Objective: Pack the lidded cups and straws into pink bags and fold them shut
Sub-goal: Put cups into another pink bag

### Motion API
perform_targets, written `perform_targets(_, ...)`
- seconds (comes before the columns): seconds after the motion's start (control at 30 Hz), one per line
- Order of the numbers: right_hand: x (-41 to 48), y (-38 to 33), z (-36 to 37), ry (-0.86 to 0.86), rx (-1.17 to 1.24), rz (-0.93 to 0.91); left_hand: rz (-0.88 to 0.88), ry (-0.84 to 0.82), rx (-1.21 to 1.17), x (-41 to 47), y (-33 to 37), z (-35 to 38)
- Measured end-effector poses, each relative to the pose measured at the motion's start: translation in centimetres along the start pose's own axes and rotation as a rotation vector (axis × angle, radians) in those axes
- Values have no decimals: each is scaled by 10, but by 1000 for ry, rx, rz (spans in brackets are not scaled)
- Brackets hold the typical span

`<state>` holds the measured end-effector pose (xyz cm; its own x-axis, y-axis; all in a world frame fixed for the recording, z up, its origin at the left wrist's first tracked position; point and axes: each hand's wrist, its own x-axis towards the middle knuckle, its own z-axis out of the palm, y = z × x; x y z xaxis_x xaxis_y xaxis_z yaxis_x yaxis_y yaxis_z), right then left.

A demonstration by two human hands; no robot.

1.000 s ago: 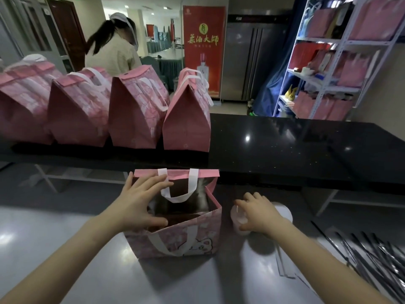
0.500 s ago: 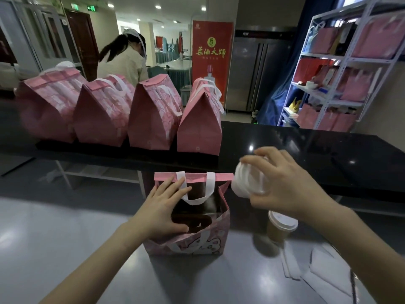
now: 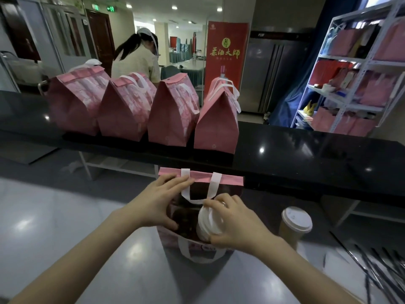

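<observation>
Four far bags [image 3: 171,115] folded; flat left hand [image 3: 160,202] spreads the near bag [image 3: 232,182], right hand [image 3: 236,224] grips a cup [image 3: 209,220] entering; another cup [image 3: 295,224] waits

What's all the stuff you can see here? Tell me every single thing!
open bag: 1, pink with white handles, on the grey table, in front
folded bags: 4, pink, in a row on the black counter
held cup: 1, white lid, tilted at the open bag's mouth
standing cup: 1, white lid, tan body, on the table right of the open bag
straws: too many to count, dark, table's right corner
banner: 1, red, behind the counter
fridge: 1, grey, right of the banner
shelf: 1, white, far right, holds pink and red bags
other person: 1, light top, behind the folded bags
left hand: fingers straight, on the open bag's rim
right hand: grips the held cup
</observation>
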<state>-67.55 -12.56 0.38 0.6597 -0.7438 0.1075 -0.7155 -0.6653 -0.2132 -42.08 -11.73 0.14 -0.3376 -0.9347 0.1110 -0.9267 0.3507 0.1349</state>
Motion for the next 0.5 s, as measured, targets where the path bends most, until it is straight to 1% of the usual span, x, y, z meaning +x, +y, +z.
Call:
perform_targets(0.1, -11, 5, 4, -32, -38, -29, 0, -35, 113, -5, -3, -2)
perform_targets(0.2, -17, 4, 2, -59, -66, -41, 14, -74, 169, -11, 2, 3)
perform_targets(0.33, -3, -10, 4, -57, -73, -57, 35, -52, 156, -16, 11, 12)
perform_targets(0.5, 30, -32, 31, -97, -131, -114, 21, -43, 98, -17, 13, 14)
